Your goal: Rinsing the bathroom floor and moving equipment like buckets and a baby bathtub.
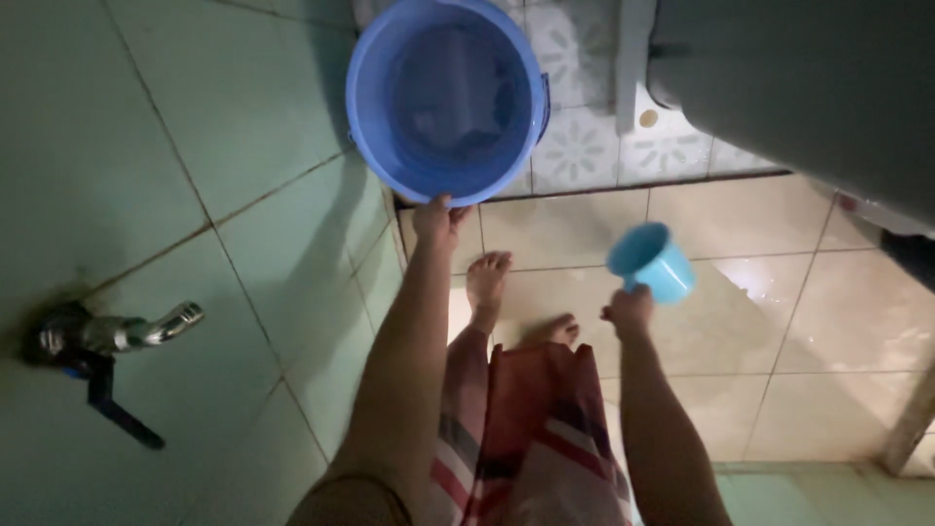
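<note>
Seen from above in a dim tiled washroom: left hand gripping the near rim of a large blue bucket, fingers curled over the edge, bucket standing on the floor against the green wall. Right hand clenched around the handle of a small light-blue dipper cup, held above wet beige floor tiles, well apart from the bucket. Metal tap jutting from the wall at left; bare feet between the two arms.
</note>
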